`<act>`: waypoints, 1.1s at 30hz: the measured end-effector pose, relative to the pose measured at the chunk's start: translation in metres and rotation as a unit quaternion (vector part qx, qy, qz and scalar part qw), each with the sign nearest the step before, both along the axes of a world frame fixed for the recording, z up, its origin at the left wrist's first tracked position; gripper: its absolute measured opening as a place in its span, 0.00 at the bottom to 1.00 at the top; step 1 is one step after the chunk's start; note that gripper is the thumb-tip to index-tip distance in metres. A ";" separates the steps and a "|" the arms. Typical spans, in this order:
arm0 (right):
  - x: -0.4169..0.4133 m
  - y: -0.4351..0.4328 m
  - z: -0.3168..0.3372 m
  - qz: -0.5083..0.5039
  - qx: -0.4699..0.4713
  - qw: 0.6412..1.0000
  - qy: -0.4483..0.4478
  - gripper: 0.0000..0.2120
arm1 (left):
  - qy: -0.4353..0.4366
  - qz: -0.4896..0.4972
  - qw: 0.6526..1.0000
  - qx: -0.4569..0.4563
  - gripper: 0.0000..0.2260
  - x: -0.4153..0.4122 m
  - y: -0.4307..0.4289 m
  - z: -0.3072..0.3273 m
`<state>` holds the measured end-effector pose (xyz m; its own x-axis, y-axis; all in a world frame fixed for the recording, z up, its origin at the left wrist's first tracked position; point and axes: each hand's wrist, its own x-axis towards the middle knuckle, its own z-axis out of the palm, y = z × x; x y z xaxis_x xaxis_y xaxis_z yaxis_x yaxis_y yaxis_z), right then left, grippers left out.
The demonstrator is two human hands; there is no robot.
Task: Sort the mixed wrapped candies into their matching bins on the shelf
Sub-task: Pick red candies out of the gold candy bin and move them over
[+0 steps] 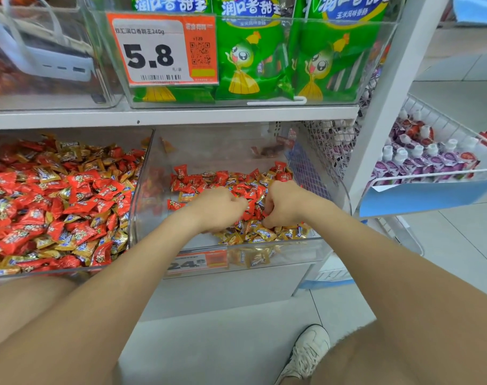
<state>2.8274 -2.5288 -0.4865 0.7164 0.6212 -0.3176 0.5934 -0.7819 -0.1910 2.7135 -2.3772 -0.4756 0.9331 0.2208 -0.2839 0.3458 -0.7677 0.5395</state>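
Both my hands reach into the right clear bin (330,247) on the lower shelf. It holds red candies (193,184) toward the back and gold candies (264,234) along the front. My left hand (223,208) lies knuckles-up on the pile with its fingers curled down into the candies. My right hand (285,205) is curled the same way, its fingertips buried among red candies. What either hand holds is hidden. The left clear bin (56,270) is heaped with red and gold candies mixed together.
The shelf above carries a clear bin of green snack bags (248,56) with a 5.8 price tag (161,48). A wire basket of purple pouches (431,159) hangs at the right. My shoe (309,351) stands on the tiled floor below.
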 end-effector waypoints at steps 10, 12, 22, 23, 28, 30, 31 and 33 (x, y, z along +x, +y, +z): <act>0.001 -0.010 -0.007 0.057 -0.009 0.998 -0.021 0.16 | -0.069 -0.119 0.985 0.101 0.09 0.017 0.004 -0.027; 0.001 -0.011 -0.006 0.080 -0.029 0.996 -0.022 0.15 | -0.035 -0.152 0.983 0.092 0.17 0.019 0.002 -0.029; -0.009 -0.008 0.000 0.085 -0.057 0.994 0.026 0.18 | -0.020 -0.205 0.960 0.189 0.14 0.021 0.001 -0.028; -0.011 -0.007 -0.001 0.071 -0.047 0.996 0.034 0.18 | -0.024 -0.207 0.959 0.192 0.13 0.020 0.001 -0.027; -0.018 0.001 0.006 -0.002 0.074 0.997 0.008 0.22 | -0.035 -0.189 0.970 0.150 0.06 0.016 0.009 -0.028; -0.016 0.002 0.012 0.011 0.095 0.995 -0.029 0.23 | -0.050 -0.171 0.976 0.126 0.06 0.013 0.012 -0.026; -0.015 0.003 0.013 0.021 0.096 0.994 -0.042 0.24 | -0.059 -0.158 0.979 0.110 0.06 0.011 0.013 -0.025; -0.010 0.002 0.010 0.011 0.120 0.992 -0.037 0.26 | -0.075 -0.126 0.987 0.072 0.07 0.008 0.014 -0.021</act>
<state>2.8175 -2.5264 -0.4762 0.7175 0.6886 -0.1050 0.6294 -0.7055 -0.3257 2.7217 -2.3627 -0.4964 0.9926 0.0037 -0.1216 0.0582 -0.8920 0.4483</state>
